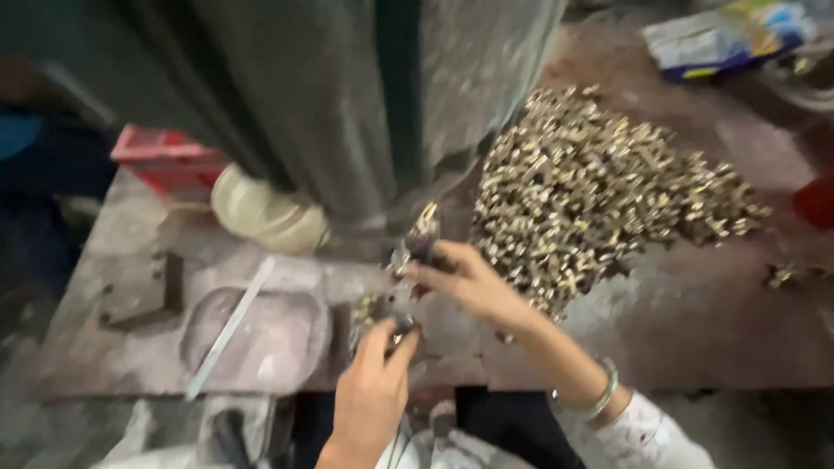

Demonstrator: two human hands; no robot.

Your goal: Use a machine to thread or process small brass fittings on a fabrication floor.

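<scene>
My right hand reaches in from the lower right, wrist in a metal bangle, and pinches a small brass-coloured part near the base of a grey machine column. My left hand comes up from the bottom edge, its fingertips closed on another small metal piece just below the right hand. A few more brass parts lie by the left fingertips. The picture is blurred, so the exact grip is hard to make out.
A large heap of brass parts covers the worn metal bench to the right. A cream-coloured round thing, a red box, a shallow tray with a flat strip, and a coloured package stand around.
</scene>
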